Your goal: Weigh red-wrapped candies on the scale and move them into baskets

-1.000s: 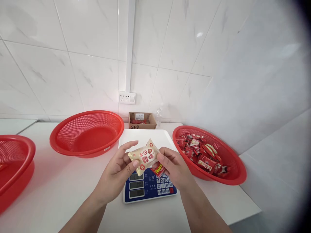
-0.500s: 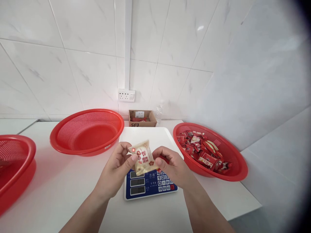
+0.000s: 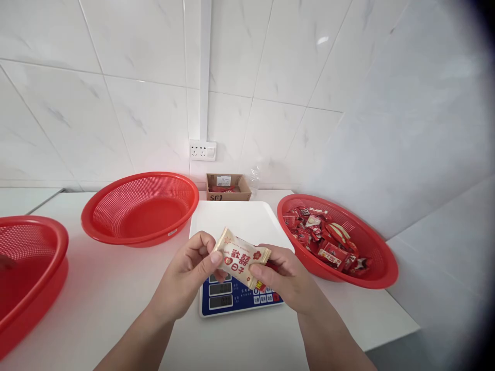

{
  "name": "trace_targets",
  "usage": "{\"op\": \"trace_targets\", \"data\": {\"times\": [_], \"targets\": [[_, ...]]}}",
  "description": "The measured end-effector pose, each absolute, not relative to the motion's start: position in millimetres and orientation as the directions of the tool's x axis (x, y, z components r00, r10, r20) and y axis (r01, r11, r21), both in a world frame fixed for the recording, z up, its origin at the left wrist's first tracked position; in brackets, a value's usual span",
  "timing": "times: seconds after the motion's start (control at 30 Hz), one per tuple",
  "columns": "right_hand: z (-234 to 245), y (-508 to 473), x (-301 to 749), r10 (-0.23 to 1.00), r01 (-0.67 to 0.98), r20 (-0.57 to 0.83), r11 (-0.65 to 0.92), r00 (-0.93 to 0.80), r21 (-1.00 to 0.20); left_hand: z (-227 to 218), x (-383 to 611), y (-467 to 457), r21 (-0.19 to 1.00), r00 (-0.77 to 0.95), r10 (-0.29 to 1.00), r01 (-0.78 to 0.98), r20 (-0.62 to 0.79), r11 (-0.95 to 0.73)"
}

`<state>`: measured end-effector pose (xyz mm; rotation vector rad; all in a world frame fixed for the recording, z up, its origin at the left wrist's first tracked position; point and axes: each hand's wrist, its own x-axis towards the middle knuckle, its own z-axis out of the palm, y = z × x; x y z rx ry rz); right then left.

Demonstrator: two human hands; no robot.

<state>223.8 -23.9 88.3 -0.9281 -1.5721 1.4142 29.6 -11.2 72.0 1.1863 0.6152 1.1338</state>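
Both hands hold a cream-coloured snack packet [image 3: 240,258] with red print above the keypad of a scale [image 3: 240,296]. My left hand [image 3: 185,278] pinches its left end between thumb and fingers. My right hand [image 3: 288,278] pinches its right end, and a bit of a red wrapper [image 3: 262,285] shows under those fingers. The scale has a white weighing tray [image 3: 240,221] and a blue front panel.
A red mesh basket [image 3: 377,257] at the right holds several red and white snack packets [image 3: 325,237]. A second red basket [image 3: 141,208] stands at the back left, a third [image 3: 29,273] at the far left edge. A small cardboard box [image 3: 227,187] and a wall socket [image 3: 202,150] are behind.
The packet has been turned between my hands, from upright to lying across with other print facing up. Both hands dropped slightly toward the scale's panel.
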Motion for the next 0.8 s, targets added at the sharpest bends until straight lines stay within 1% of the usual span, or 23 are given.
{"op": "trace_targets", "data": {"times": [0.07,0.2,0.3,0.4,0.47,0.57,0.67,0.73,0.8], "targets": [[90,-25,224,0.915,-0.023,0.099,0.098,-0.391,-0.995,73,29,-11,0.934,0.367,0.915,-0.357,0.167,-0.027],[92,-26,225,0.920,-0.011,0.112,0.117,-0.376,-0.993,75,31,-12,0.931,0.332,0.925,-0.361,0.184,-0.056],[92,-27,225,0.921,0.014,0.120,0.135,-0.370,-0.991,75,33,-15,0.928,0.279,0.936,-0.357,0.215,-0.107],[90,-26,226,0.926,0.050,0.116,0.143,-0.359,-0.988,75,34,-19,0.935,0.229,0.939,-0.305,0.256,-0.180],[86,-22,227,0.931,0.076,0.111,0.146,-0.347,-0.986,74,35,-18,0.953,0.205,0.944,-0.218,0.257,-0.212],[77,-5,227,0.941,0.130,0.084,0.133,-0.328,-0.983,71,34,-10,0.968,0.151,0.960,0.049,0.237,-0.246],[65,23,230,0.951,0.214,0.048,0.118,-0.306,-0.970,69,33,1,0.894,0.052,0.951,0.329,0.304,-0.304],[57,42,233,0.967,0.339,0.022,0.110,-0.253,-0.934,68,31,5,0.847,0.024,0.937,0.421,0.348,-0.325],[52,56,239,0.987,0.540,0.034,0.113,-0.155,-0.834,68,28,6,0.828,0.026,0.936,0.459,0.351,-0.323]]}}
